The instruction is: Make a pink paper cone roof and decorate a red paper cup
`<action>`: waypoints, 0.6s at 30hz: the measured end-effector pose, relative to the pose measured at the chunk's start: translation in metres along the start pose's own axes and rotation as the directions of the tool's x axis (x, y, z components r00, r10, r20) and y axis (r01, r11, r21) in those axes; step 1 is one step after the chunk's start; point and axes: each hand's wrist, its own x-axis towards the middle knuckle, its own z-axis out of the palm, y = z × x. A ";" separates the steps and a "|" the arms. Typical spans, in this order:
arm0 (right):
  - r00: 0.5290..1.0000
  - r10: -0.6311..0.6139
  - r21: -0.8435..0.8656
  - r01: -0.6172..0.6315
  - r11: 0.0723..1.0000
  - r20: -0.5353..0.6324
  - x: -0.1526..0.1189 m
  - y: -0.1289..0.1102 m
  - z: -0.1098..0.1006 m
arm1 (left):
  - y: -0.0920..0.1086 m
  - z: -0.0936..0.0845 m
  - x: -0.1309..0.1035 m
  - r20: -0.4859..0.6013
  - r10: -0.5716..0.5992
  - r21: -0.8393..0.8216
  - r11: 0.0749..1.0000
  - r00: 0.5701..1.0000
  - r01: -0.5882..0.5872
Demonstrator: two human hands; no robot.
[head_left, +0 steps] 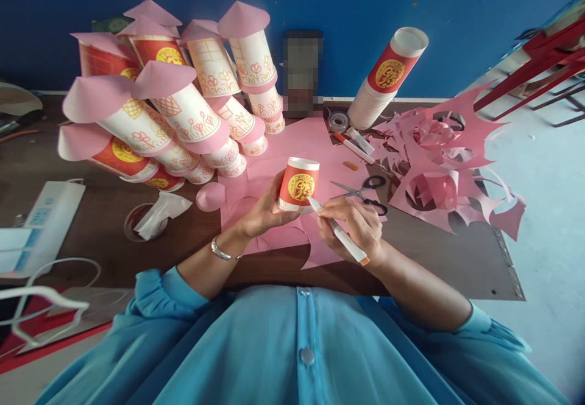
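Note:
My left hand [265, 210] is closed round a paper cup [299, 184], red with a gold emblem and a white rim. In my right hand [354, 225] is a white marker [345, 240] with an orange end. Its tip meets the lower part of the cup's side, where small orange marks show. Both hands are above sheets of pink paper [274, 243]. Scissors [361, 193] with black handles lie just beyond my right hand. Left of the cup a small pink paper cone [211, 197] rests on the table.
Several decorated cup towers [183, 106] with pink cone roofs crowd the left. A tall stack of paper cups [388, 79] leans at the back right, beside a tape roll [338, 120] and a red pen [354, 147]. Pink paper offcuts [448, 167] cover the right side.

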 end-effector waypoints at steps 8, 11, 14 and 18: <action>1.000 0.004 -0.018 -0.005 1.000 -0.017 0.003 -0.001 0.000 | 0.000 0.002 -0.001 0.003 -0.013 -0.037 0.999 1.000 0.013; 1.000 0.010 -0.012 -0.011 1.000 -0.008 0.003 -0.002 0.000 | -0.001 0.001 -0.002 -0.012 -0.010 -0.028 1.000 1.000 0.010; 1.000 0.008 -0.008 -0.008 1.000 -0.003 0.003 -0.002 -0.001 | -0.003 0.000 -0.002 -0.016 -0.011 -0.032 0.999 1.000 0.010; 1.000 0.002 -0.002 -0.002 1.000 0.006 0.002 -0.002 -0.001 | -0.005 -0.002 -0.002 -0.009 0.001 -0.035 0.999 1.000 -0.001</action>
